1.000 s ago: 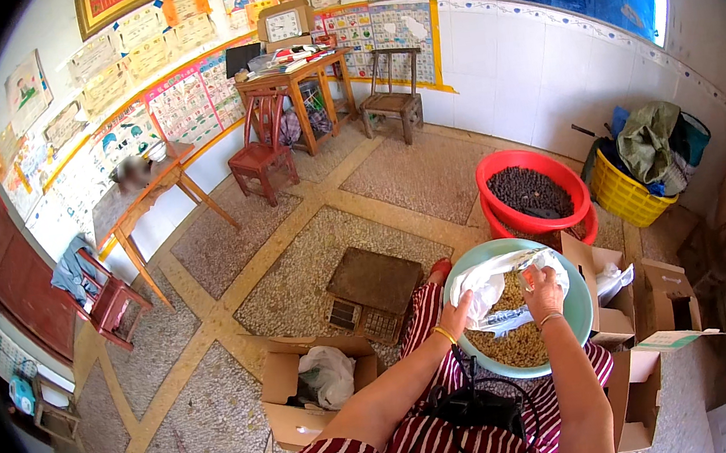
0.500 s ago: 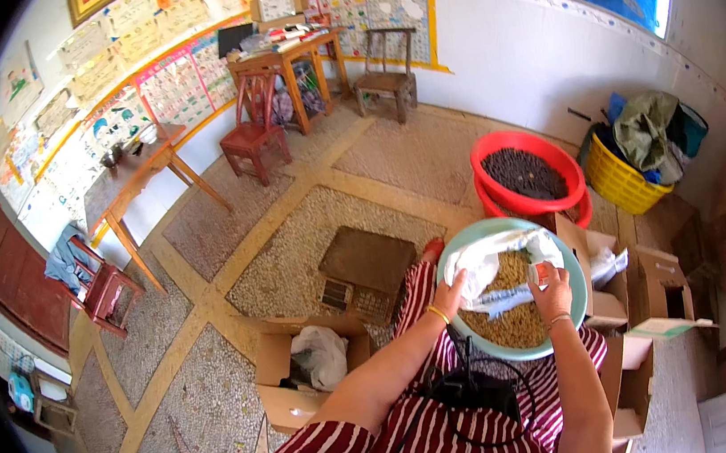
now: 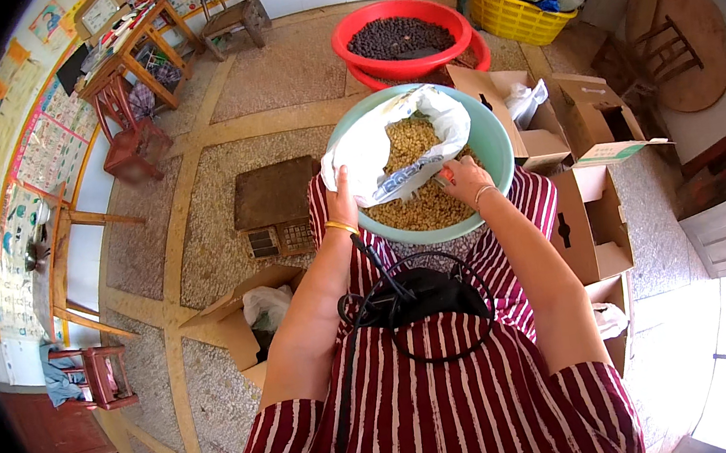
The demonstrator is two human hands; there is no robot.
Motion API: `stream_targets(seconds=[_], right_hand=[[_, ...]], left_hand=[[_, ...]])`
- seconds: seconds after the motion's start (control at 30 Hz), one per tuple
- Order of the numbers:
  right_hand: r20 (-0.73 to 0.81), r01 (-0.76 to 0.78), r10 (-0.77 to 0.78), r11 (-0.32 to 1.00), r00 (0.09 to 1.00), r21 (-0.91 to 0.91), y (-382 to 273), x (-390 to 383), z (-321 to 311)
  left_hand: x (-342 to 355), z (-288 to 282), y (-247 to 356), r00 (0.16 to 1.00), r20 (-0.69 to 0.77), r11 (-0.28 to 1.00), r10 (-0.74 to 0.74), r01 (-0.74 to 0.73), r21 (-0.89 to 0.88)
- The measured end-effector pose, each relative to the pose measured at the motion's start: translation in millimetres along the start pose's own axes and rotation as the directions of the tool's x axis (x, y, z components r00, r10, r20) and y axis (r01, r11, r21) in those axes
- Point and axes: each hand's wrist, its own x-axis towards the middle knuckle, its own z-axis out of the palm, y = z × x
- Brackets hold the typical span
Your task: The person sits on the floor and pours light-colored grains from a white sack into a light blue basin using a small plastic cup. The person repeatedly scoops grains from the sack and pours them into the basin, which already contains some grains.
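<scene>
A light green basin (image 3: 496, 135) rests on my lap, holding tan, nut-like kernels (image 3: 429, 213). Inside it lies a white plastic bag (image 3: 362, 157), its mouth spread wide and more of the kernels (image 3: 412, 142) showing within. My left hand (image 3: 342, 200) is closed on the bag's left edge, thumb up along the plastic. At the right side of the bag's mouth, low over the kernels, my right hand (image 3: 468, 180) is curled around a small white and red object (image 3: 447, 176), mostly covered by the fingers; its kind is unclear.
Beyond the basin stands a red basin (image 3: 341, 36) of dark round pieces, with a yellow basket (image 3: 519, 21) beside it. Open cardboard boxes (image 3: 582, 224) line my right. A floor scale (image 3: 275, 201) and another box (image 3: 237, 335) with a white bag are on my left.
The view has swung right and downward. My right hand has gone lower, from the bag's upper right rim to its near right edge by the kernels. The left hand keeps its hold on the bag.
</scene>
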Motion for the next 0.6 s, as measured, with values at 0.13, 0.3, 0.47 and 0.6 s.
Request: stream_targets(seconds=[0.13, 0.3, 0.47, 0.6], right_hand=[[0.107, 0.033, -0.023, 0.996, 0.994, -0.088, 8.5, 3.3, 8.1], [0.167, 0.16, -0.141, 0.982, 0.976, -0.104, 10.3, 7.6, 13.2], [0.169, 0.234, -0.237, 0.972, 0.957, 0.036, 15.0, 10.0, 11.9], [0.172, 0.168, -0.214, 0.953, 0.961, 0.251, 20.6, 11.8, 8.5]], left_hand=[[3.1, 8.7, 30.2, 0.952, -0.002, 0.919, -0.305, 0.294, -0.264], [-6.4, 5.3, 19.1, 0.997, -0.015, 0.996, -0.08, 0.08, 0.031], [-10.2, 11.3, 33.3, 0.999, -0.023, 0.998, -0.043, 0.044, 0.036], [-12.7, 17.3, 44.2, 0.997, -0.035, 0.995, -0.07, 0.072, 0.07]])
